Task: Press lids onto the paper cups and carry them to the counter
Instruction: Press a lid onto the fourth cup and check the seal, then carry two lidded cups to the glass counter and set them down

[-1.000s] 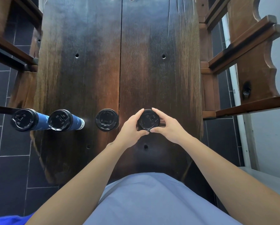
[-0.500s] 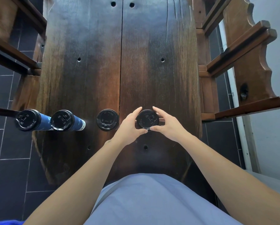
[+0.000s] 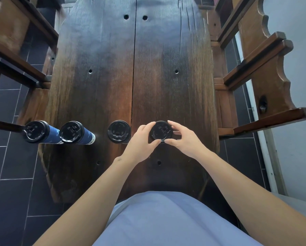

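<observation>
The left hand (image 3: 140, 139) curls around the left rim of a black lid (image 3: 160, 131), thumb at the near edge and forefinger at the far edge. The right hand (image 3: 185, 139) grips the opposite rim the same way. The lid sits near the front of the dark wooden desk (image 3: 175, 50); the cup beneath it is hidden, so its seating cannot be confirmed. Three more lidded cups stand in a row to its left: one black (image 3: 119, 131), then two blue cups (image 3: 77, 133) (image 3: 42, 133).
</observation>
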